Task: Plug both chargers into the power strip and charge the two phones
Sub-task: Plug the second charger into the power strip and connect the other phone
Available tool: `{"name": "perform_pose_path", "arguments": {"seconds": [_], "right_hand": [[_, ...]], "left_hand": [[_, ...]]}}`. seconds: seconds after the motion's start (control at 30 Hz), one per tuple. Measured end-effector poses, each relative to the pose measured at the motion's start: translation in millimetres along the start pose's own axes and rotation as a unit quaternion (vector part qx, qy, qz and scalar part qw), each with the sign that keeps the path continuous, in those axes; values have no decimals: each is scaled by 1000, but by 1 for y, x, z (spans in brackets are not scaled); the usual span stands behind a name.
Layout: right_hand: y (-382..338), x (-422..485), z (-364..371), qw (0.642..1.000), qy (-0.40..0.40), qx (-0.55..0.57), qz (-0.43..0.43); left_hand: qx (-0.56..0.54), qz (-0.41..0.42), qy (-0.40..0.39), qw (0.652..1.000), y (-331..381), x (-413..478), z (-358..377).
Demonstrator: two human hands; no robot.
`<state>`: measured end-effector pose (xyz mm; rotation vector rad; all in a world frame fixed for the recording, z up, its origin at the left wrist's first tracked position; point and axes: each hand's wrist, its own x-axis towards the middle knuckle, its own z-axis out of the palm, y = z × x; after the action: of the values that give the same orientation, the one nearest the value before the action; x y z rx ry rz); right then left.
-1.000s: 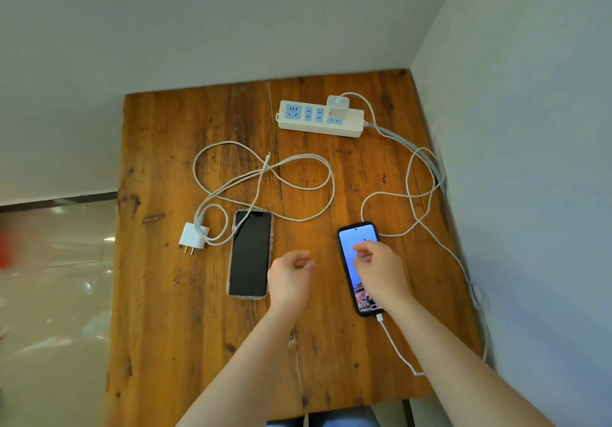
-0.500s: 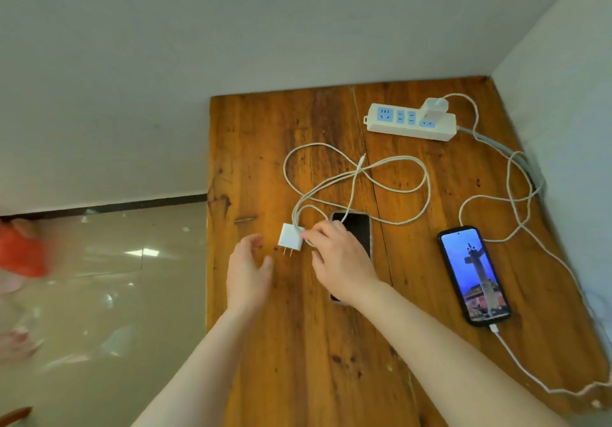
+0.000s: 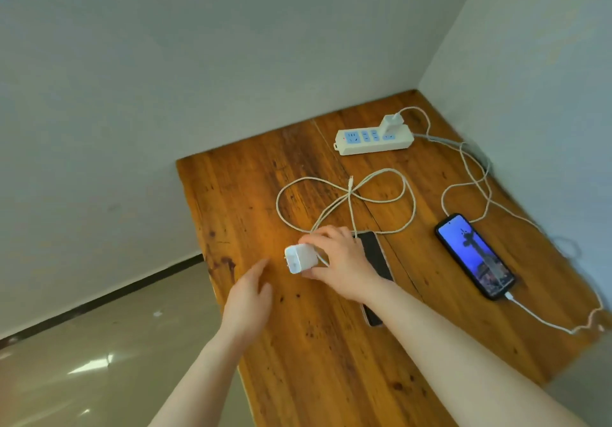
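Observation:
My right hand (image 3: 341, 261) grips a white charger block (image 3: 299, 258), lifted slightly, its prongs pointing left. Its white cable (image 3: 381, 199) loops over the wooden table (image 3: 331, 360) with the free plug end lying loose. A dark phone (image 3: 376, 254) lies partly hidden under my right hand and wrist. My left hand (image 3: 248, 300) hovers open just left of the block, holding nothing. At the back, a white power strip (image 3: 374, 140) carries another white charger (image 3: 390, 123). That charger's cable runs to a lit phone (image 3: 475, 256) on the right.
The table stands in a corner, with grey walls behind and to the right. Its left edge drops to a glossy floor (image 3: 99, 343). The strip's grey cord (image 3: 463, 148) runs along the right wall.
My right hand left the lit phone, crossed to the left and took hold of the charger block, lifting it. My left hand moved left too. The camera swung left and tilted.

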<state>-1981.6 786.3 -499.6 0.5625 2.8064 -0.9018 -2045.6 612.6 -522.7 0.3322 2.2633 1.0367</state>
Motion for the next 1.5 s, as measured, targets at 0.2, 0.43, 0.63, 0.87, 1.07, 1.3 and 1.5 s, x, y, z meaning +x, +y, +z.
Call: {"name": "perform_pose_path", "arguments": {"seconds": [0.2,0.43,0.63,0.87,1.07,1.3,1.5], "right_hand": [[-16,10,-95,855,6,514,67],[-7,38,-151,829,32,558,37],[17,60,-149,619,196,750,127],[26,80,-120,551,321,714,290],[35,93,-116,803,261,354,401],[50,128,-103,852,240,274,377],[68,154,-108,892,253,201,317]], "left_hand": [[-66,113,-102,986,76,30,-6],[-127,132,-117,976,139,62,11],[-106,130,-60,984,105,111,-16],[-307,-90,4,947,77,202,-76],[187,76,-46,978,93,228,-109],[432,228,-55,871,145,266,-50],[322,318,-119,884,166,281,28]]}}
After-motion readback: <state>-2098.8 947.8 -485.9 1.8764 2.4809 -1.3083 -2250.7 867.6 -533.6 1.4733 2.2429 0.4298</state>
